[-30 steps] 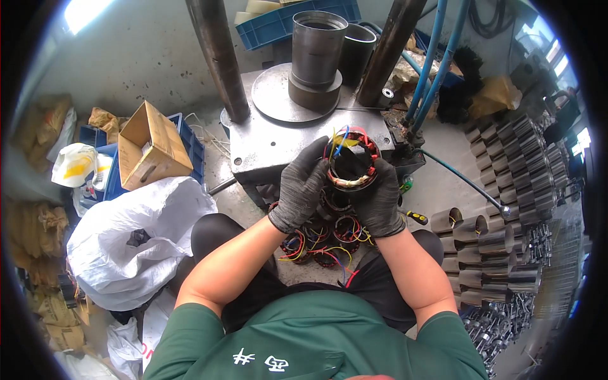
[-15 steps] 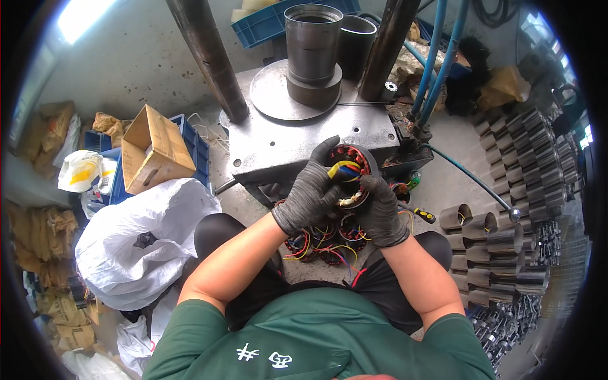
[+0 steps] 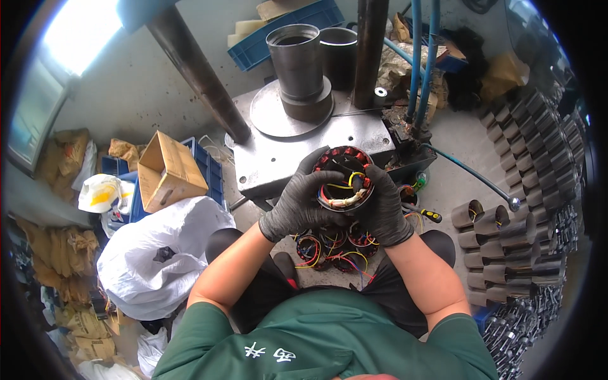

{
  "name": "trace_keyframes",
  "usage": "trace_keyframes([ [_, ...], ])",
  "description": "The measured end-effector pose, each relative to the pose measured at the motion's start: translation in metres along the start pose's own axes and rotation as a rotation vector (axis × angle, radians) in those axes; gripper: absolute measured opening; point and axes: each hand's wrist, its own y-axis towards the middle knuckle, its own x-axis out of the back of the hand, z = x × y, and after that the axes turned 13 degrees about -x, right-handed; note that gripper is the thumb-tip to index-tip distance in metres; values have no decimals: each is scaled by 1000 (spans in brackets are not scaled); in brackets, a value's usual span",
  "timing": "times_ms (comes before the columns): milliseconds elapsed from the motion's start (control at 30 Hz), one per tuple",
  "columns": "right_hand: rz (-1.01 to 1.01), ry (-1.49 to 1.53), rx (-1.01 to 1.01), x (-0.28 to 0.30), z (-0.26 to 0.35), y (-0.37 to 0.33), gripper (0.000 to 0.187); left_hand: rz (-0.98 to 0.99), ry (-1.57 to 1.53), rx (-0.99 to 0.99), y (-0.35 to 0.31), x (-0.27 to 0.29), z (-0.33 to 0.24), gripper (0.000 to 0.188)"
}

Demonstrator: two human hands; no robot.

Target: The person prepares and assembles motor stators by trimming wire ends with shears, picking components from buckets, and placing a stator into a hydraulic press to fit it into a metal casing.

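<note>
Between my two gloved hands is a motor stator (image 3: 350,156), a dark ring with red windings inside and yellow, black and red wires bundled in its bore. My left hand (image 3: 300,201) wraps round its left side, the thumb over the rim. Round its right side my right hand (image 3: 385,206) is closed, fingers partly hidden behind the ring. The stator is tilted with its open face toward me. Below it on the floor, between my legs, stand several more stators (image 3: 342,256) with loose coloured wires. Just beyond my hands is the steel press table (image 3: 253,166).
A steel cylinder (image 3: 294,63) stands on the press's round plate, between two dark posts (image 3: 201,76). At left are a white sack (image 3: 142,266) and a cardboard box (image 3: 166,174). Rows of metal sleeves (image 3: 506,253) and a screwdriver (image 3: 429,215) lie to the right.
The stator has turned in my hands, so its open face shows more. My left hand has shifted from its upper rim to its left side. The whole view has shifted slightly.
</note>
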Motion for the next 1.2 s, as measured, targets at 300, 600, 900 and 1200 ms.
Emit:
trace_keyframes([
  [300, 71, -92, 40, -21, 14, -8, 76, -10, 199, -160, 21, -2, -24, 65],
  [600, 34, -671, 244, -1, 22, -4, 41, -459, -770, 380, -18, -22, -11, 72],
  [900, -79, -1263, 458, 16, 32, 0, 35, -197, -77, 109, -40, -14, 16, 69],
  [1200, -241, -1023, -98, 13, 41, 1, 50, -20, 177, 41, -49, -1, 13, 72],
])
